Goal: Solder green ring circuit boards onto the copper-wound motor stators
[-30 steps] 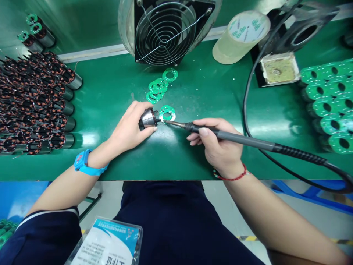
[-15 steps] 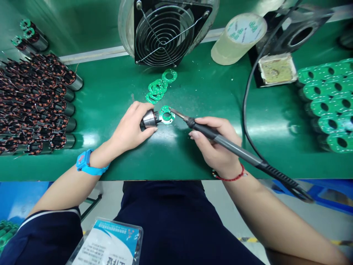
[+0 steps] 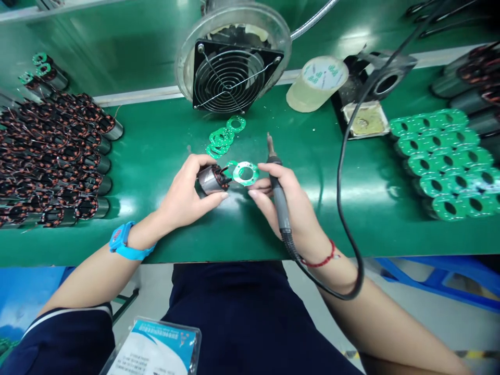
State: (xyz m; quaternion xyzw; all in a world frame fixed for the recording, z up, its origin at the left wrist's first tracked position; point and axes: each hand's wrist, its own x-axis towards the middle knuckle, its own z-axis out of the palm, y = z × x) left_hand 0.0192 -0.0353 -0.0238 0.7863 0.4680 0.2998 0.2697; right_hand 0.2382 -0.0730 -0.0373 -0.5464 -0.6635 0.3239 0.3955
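My left hand (image 3: pixel 185 190) is wrapped round a motor stator (image 3: pixel 212 179), a steel cylinder with dark wire ends pointing right. Facing those ends is a green ring-shaped circuit board (image 3: pixel 255 167), its near face shiny white, raised at the fingertips of my right hand (image 3: pixel 291 200). The same hand keeps a soldering iron (image 3: pixel 279 200) against its palm, tip up and away from the board. Part of another ring board (image 3: pixel 231 164) shows behind the raised one. Farther back, several loose ring boards (image 3: pixel 217 149) overlap on the green bench.
Many wound stators (image 3: pixel 54 156) stand at the left. Stators topped with green boards (image 3: pixel 424 165) fill the right. A fan (image 3: pixel 229 86), tape roll (image 3: pixel 312 91), iron stand (image 3: pixel 385 86) and sponge tray (image 3: pixel 365 121) line the back. The iron's cable (image 3: pixel 340 172) loops past my right forearm.
My right hand has moved left and swung the soldering iron's tip upward and away. Its fingertips now have a ring board, lifted beside the stator. My left hand still grips the stator, now turned slightly.
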